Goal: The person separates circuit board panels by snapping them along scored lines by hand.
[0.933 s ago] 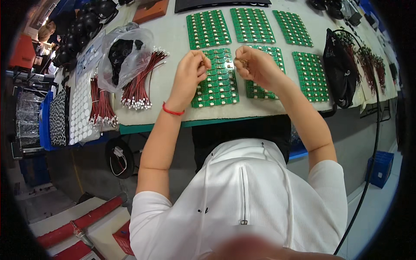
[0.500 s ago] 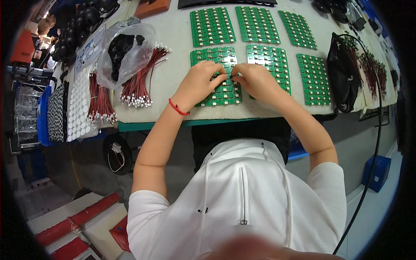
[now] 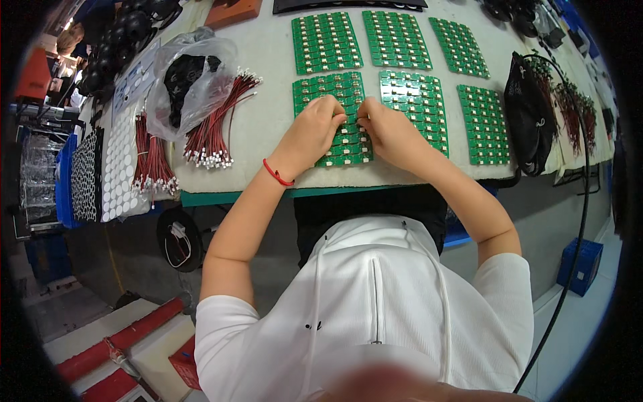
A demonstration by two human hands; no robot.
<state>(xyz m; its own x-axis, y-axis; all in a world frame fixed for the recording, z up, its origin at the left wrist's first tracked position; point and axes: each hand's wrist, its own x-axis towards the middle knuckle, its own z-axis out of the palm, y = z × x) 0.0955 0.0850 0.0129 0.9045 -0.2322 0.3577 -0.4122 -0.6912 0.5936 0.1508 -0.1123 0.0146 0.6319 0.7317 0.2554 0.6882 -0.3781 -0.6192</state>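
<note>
Both my hands are over a green circuit board panel [image 3: 346,153] with rows of small white connectors, in the near left spot of a group of several such panels. My left hand [image 3: 313,132] lies across its left side, thumb and forefinger pinched near the middle. From the right, my right hand [image 3: 394,136] reaches the panel's right edge, its fingertips also pinched together. Whatever the fingertips hold is too small and covered to make out. Close to the right hand lies another green panel [image 3: 420,95]; a further panel [image 3: 483,126] is beyond it to the right.
Left of the panels lie red and black wire bundles [image 3: 216,130] with white plugs, beside a clear plastic bag [image 3: 220,90] holding something black. A sheet of white round pieces [image 3: 120,171] sits farther left. On the right are a black pouch [image 3: 526,117] and a hanging black cable [image 3: 587,174].
My left hand has turned slightly, its fingers drawn closer together and a little lower on the panel. My right hand stays at nearly the same spot. The whole view shifts slightly.
</note>
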